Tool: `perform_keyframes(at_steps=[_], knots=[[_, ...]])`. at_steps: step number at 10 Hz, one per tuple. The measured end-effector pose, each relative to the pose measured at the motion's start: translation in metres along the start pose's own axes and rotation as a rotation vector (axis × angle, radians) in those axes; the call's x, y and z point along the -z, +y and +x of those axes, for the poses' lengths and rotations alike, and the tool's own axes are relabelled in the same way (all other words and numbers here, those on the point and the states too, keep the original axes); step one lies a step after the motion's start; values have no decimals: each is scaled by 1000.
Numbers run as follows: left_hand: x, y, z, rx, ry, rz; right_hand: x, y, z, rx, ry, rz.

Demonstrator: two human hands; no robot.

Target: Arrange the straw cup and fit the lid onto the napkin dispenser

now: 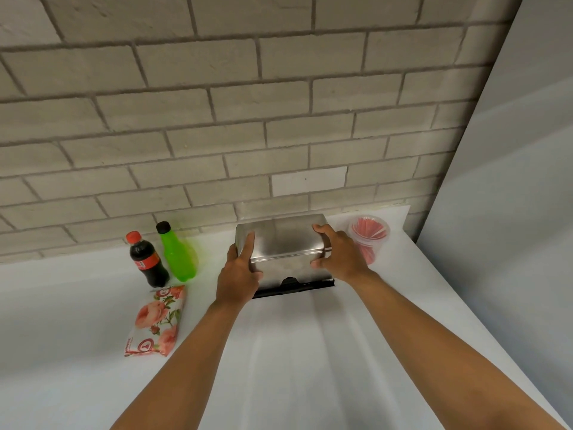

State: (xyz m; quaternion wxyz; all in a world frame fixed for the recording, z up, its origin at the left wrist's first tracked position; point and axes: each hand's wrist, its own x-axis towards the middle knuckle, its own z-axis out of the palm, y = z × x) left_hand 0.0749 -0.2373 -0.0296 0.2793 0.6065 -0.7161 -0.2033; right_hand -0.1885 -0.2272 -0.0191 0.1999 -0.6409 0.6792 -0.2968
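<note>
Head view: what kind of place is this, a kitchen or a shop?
Probably a snack or drinks counter, though that is a guess: a steel napkin dispenser, a cup of red straws and two soft-drink bottles stand on a white counter against a brick wall.

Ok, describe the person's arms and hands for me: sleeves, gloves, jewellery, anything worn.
Both forearms are bare from the bottom edge of the picture up to the wrists; no sleeve shows. The left hand and right hand wear no gloves. No watch, bracelet or ring is visible, and no markings either. Fingernails are short and unpainted as far as shows.
</note>
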Motion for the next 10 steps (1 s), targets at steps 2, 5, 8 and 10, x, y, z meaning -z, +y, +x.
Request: perform_keyframes(at_steps=[2, 5, 8, 10], knots=[[-1, -1, 2, -12, -5, 20, 1, 0, 1, 0, -7, -1], [3, -4, -4, -10, -44, -27, 7, -7, -3, -14, -26, -18], [15, 3, -31, 79, -60, 7, 13, -24, -34, -85, -35, -142], [33, 14, -62, 23, -65, 33, 22, -48, -72, -85, -2, -226]])
